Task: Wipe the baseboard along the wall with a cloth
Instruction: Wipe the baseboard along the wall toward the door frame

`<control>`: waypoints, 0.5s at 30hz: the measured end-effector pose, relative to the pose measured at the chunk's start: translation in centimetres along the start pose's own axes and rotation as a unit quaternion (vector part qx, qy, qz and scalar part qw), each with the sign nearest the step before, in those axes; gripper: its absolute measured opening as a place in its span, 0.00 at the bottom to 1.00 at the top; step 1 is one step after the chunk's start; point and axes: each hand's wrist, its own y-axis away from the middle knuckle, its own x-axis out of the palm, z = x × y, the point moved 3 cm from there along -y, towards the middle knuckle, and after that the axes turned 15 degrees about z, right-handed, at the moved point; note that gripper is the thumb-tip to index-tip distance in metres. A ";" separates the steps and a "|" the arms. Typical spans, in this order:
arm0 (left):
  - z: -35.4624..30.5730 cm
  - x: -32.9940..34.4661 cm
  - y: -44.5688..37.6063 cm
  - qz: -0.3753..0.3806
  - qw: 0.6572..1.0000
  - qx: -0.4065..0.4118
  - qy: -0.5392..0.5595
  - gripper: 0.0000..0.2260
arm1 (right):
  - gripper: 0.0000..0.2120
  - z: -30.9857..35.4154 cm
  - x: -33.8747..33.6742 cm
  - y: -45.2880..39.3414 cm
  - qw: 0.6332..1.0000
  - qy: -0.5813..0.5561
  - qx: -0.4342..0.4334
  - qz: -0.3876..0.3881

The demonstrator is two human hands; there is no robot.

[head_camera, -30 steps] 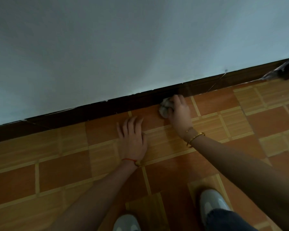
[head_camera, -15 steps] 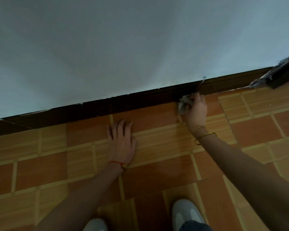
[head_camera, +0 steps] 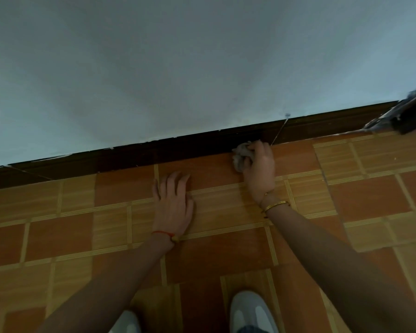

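Left hand (head_camera: 173,205): we keep it flat, palm down, fingers (head_camera: 171,183) extended and slightly spread, pointing away from us. Left wrist carries a thin red string band; left forearm runs bare from the lower left edge of view, nearly straight.

Right hand (head_camera: 259,168): we hold it further forward than the left, fingers curled into a closed grip, knuckles turned away from us, thumb side to the left. Right wrist is bent a little and bears a gold bangle; right forearm reaches in bare from the lower right, extended.
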 end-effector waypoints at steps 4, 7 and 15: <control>-1.4 0.1 -0.1 -0.006 1.000 -0.003 0.001 0.22 | 0.18 -2.9 -2.6 -0.5 0.997 0.011 0.066 -0.036; -2.1 0.2 -0.2 -0.003 1.000 0.019 -0.001 0.21 | 0.15 -2.6 -2.9 -0.4 0.996 -0.019 0.078 -0.041; -3.0 1.6 -1.8 0.024 1.000 0.003 0.010 0.23 | 0.06 4.6 -2.2 0.6 0.959 -0.215 0.004 -0.182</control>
